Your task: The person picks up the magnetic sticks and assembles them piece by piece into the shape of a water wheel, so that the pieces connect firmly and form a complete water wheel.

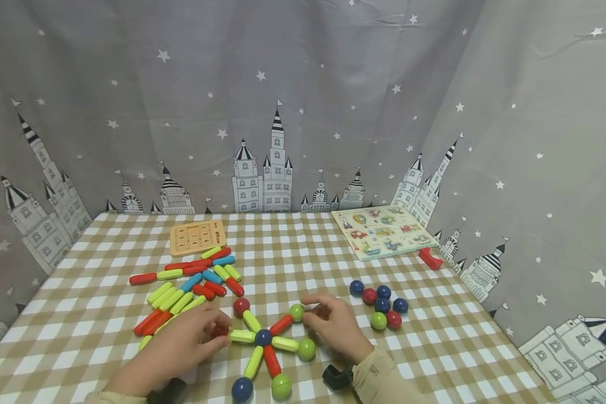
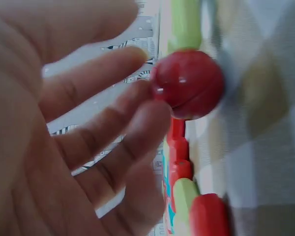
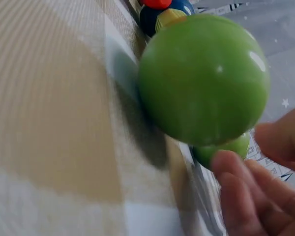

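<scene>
Beige sleeves (image 1: 389,381) nearest; left hand (image 1: 184,339), fingers loosely spread, touching red ball (image 2: 189,83) at left of rod-and-ball star (image 1: 264,337) on checked counter (image 1: 293,264); right hand (image 1: 335,325), fingers parted, just beside green ball (image 1: 296,312) at star's far right

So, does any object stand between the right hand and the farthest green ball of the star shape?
Nothing visible does: the right hand is beside the farthest green ball; the next green ball lies outside the gap.
</scene>
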Tool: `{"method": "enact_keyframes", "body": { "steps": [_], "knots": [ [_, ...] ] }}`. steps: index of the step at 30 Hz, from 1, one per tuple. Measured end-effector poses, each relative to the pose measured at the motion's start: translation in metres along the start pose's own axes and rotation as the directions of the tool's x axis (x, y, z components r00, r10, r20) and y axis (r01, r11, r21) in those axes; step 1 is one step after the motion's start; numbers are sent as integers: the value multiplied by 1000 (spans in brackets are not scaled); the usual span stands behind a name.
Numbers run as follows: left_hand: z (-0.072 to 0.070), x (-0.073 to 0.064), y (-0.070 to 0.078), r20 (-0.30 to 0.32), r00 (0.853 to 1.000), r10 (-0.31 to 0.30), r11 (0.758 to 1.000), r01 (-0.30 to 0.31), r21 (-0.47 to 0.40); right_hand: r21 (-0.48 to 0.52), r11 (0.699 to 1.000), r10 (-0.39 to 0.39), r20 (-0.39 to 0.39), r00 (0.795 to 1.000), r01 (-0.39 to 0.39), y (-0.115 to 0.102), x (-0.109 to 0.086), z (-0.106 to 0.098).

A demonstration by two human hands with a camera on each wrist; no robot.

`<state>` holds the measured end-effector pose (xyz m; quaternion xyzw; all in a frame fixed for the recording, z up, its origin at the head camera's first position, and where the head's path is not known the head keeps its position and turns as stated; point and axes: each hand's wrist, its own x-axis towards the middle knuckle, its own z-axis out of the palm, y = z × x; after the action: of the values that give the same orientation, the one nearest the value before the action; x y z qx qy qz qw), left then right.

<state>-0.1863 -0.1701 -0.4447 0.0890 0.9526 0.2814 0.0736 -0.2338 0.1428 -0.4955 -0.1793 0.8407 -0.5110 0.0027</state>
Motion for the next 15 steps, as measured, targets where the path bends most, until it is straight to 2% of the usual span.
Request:
{"method": "enact_keyframes", "body": {
  "steps": [2, 3, 5, 8, 10, 11, 13, 15],
  "knots": [
    [5, -2, -6, -2, 1000, 6, 999, -6, 53, -27, 997, -70, -9, 998, 70, -7, -2, 0],
    [8, -3, -8, -4, 1000, 5, 997, -4, 74, -47, 992, -113, 10, 994, 113, -12, -3, 1],
    [12, -5, -10, -12, 1000, -9, 996, 10, 92, -73, 976, -198, 101, 975, 206, -21, -3, 3],
    [17, -9, -13, -3, 1000, -24, 997, 24, 68, -88, 943, -283, 292, 914, 321, -33, -2, 8],
    [20, -12, -14, 20, 1000, -12, 1000, 12, 15, -91, 933, -291, 376, 880, 348, -37, -1, 12],
    [21, -13, -14, 34, 999, 0, 1000, 0, -13, -98, 932, -284, 398, 873, 348, -37, -2, 13],
    [21, -15, -14, 61, 998, 22, 997, -17, -76, -110, 935, -266, 409, 873, 337, -37, -2, 13],
    [16, -15, -13, 39, 999, 9, 993, -4, -115, -120, 939, -251, 399, 882, 322, -36, -2, 13]
  ]
}}
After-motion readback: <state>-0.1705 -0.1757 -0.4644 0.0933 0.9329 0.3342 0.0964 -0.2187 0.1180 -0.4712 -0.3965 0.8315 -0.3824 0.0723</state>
